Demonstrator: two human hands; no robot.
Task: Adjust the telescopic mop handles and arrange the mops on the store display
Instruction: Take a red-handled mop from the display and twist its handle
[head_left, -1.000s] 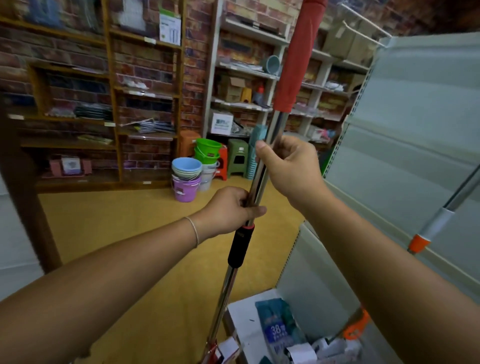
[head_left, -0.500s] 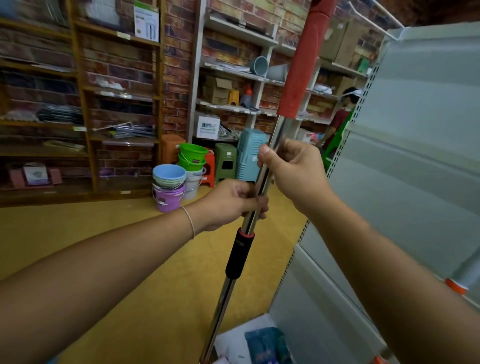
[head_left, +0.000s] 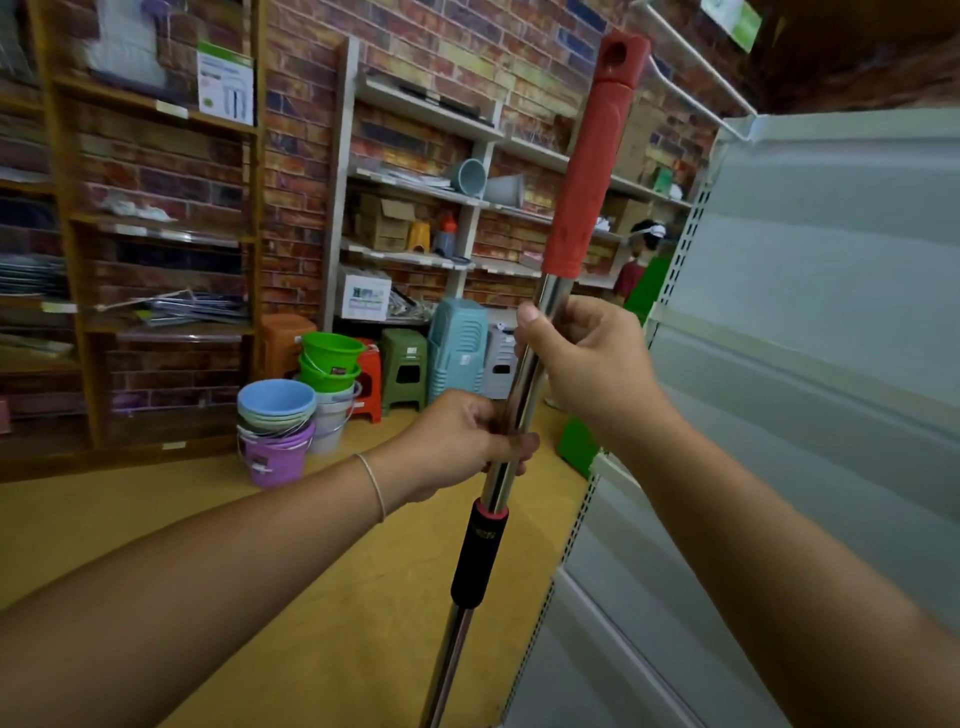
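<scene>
Two hands grip one mop handle (head_left: 511, 415), a shiny steel tube held nearly upright and tilted a little to the right at its top. The left hand (head_left: 460, 441) is wrapped around the tube just above the black locking collar (head_left: 479, 553), with a thin bracelet (head_left: 373, 486) on its wrist. The right hand (head_left: 582, 358) curls around the tube higher up, thumb pointing upward, just below the red grip (head_left: 592, 156) that caps the handle. Below the collar the tube runs down and out of view.

Beneath lies a yellow floor (head_left: 156, 519). To the right stands a pale grey display shelf unit (head_left: 831, 364) with perforated uprights. Behind, a brick wall (head_left: 306, 156) carries wooden shelves (head_left: 156, 223) on the left and white shelves (head_left: 415, 187) in the middle, stocked with boxes and small goods. Stacked buckets (head_left: 275, 431) in blue, purple and green sit on the floor near plastic stools (head_left: 405, 364). Another person (head_left: 636, 270) stands far back beside the grey unit.
</scene>
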